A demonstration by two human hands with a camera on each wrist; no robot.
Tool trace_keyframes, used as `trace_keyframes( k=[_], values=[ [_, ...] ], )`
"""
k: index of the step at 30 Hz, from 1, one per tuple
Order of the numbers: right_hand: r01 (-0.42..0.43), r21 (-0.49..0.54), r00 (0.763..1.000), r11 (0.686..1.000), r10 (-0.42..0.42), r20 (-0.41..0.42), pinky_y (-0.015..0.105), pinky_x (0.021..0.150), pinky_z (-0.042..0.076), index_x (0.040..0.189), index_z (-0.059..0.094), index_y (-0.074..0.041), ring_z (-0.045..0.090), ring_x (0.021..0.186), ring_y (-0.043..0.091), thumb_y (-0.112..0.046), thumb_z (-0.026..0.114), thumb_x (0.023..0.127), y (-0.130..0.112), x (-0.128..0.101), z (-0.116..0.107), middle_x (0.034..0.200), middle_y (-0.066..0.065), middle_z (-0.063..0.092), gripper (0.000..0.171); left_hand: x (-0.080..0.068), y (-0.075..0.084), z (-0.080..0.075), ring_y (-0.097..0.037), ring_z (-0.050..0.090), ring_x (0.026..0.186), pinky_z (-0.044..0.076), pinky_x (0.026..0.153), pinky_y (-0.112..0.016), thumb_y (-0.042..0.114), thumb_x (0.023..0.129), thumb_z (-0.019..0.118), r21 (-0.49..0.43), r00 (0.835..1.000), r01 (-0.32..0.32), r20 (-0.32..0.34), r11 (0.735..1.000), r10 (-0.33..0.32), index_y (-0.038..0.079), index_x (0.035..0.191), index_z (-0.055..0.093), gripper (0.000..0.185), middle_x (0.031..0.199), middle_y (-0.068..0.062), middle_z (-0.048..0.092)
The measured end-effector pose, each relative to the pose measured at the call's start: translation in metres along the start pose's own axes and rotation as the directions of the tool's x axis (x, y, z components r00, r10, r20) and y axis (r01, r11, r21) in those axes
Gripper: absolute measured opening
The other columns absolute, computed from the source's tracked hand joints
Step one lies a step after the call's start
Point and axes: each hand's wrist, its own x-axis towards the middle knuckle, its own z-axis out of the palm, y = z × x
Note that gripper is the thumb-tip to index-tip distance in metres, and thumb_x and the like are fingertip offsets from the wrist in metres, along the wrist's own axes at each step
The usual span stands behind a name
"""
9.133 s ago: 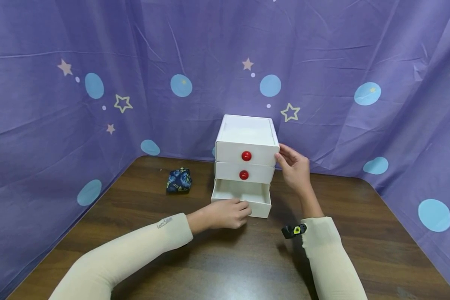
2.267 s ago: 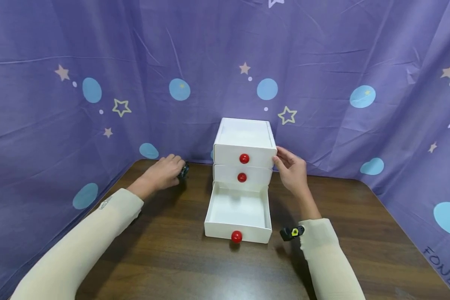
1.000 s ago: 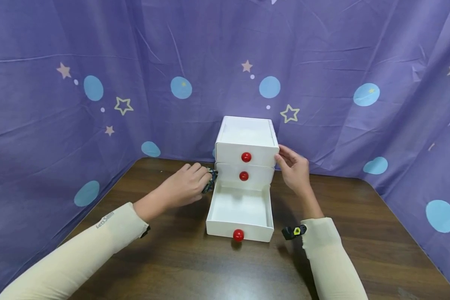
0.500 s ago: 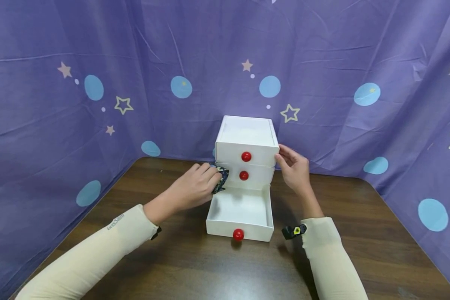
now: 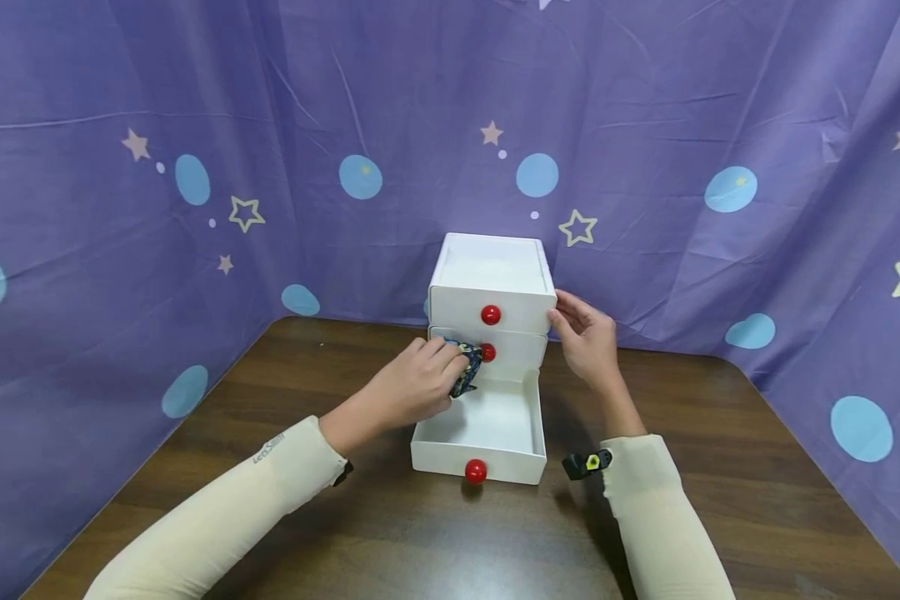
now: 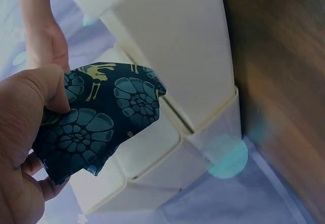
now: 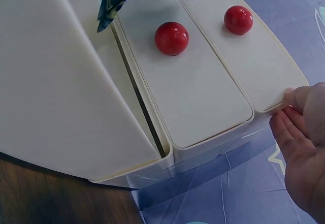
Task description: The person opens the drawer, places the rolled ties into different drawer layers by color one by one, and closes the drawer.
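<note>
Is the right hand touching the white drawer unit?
Touching. In the right wrist view the right hand's fingertips press against the corner of the white drawer unit; the head view agrees.

Table: I see dark brown wood grain, rounded far corners, purple star-print cloth hung round its edges. On it: one white three-drawer unit, red knobs, set toward the far edge; its bottom drawer stands pulled out over the tabletop.
</note>
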Motion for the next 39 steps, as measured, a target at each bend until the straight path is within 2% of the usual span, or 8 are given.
trace_keyframes(
  k=[8,12,20,27,33,39],
  values=[
    [-0.004,-0.01,1.0,1.0,0.004,0.003,0.022,0.091,0.056,0.126,0.061,0.02,0.067,0.108,0.041,0.012,0.066,0.093,-0.001,0.001,-0.001,0.118,0.035,0.066,0.034,0.007,0.015,0.021,-0.023,0.058,0.092,0.052,0.068,-0.032,0.027,0.078,0.081,-0.003,0.998,-0.029,0.057,1.0,0.029,0.007,0.108,0.065,0.04,0.105,-0.006,0.065],
    [-0.007,-0.004,1.0,1.0,0.007,0.001,0.022,0.092,0.055,0.126,0.061,0.019,0.068,0.107,0.035,0.012,0.066,0.093,-0.001,0.001,0.0,0.119,0.035,0.066,0.034,0.01,0.021,0.032,-0.022,0.059,0.092,0.052,0.069,-0.033,0.031,0.081,0.08,-0.004,0.995,-0.039,0.095,0.999,0.04,0.008,0.108,0.065,0.037,0.105,-0.004,0.065],
    [-0.008,0.005,1.0,1.0,0.008,0.003,0.024,0.093,0.056,0.125,0.061,0.02,0.068,0.107,0.028,0.013,0.066,0.093,0.002,0.001,0.0,0.119,0.035,0.066,0.034,0.016,0.026,0.048,-0.021,0.058,0.092,0.052,0.068,-0.033,0.024,0.084,0.072,-0.015,0.985,-0.047,0.165,0.999,0.049,0.01,0.108,0.065,0.028,0.105,-0.003,0.065],
    [-0.008,0.004,1.0,1.0,0.008,-0.001,0.022,0.091,0.056,0.125,0.061,0.02,0.069,0.106,0.027,0.014,0.066,0.092,0.002,0.001,0.0,0.118,0.036,0.066,0.034,0.02,0.026,0.057,-0.02,0.059,0.092,0.053,0.066,-0.032,0.026,0.084,0.075,-0.055,0.961,-0.074,0.264,0.996,0.086,0.011,0.11,0.066,0.032,0.104,-0.002,0.064],
    [-0.001,0.015,1.0,1.0,0.001,0.003,0.023,0.092,0.056,0.125,0.061,0.02,0.068,0.106,0.028,0.014,0.066,0.092,0.003,0.001,0.001,0.118,0.035,0.066,0.034,0.024,0.028,0.061,-0.02,0.06,0.1,0.056,0.071,-0.031,0.029,0.086,0.078,-0.092,0.93,-0.046,0.359,0.995,0.076,0.01,0.117,0.066,0.038,0.111,-0.004,0.064],
    [-0.01,0.022,1.0,1.0,0.01,-0.006,0.022,0.091,0.056,0.125,0.061,0.02,0.069,0.104,0.02,0.014,0.066,0.092,0.003,0.002,0.001,0.118,0.036,0.066,0.034,0.028,0.029,0.067,-0.019,0.06,0.1,0.057,0.074,-0.03,0.033,0.087,0.079,-0.105,0.907,-0.029,0.416,0.994,0.071,0.01,0.118,0.066,0.041,0.111,-0.003,0.063]
  ],
)
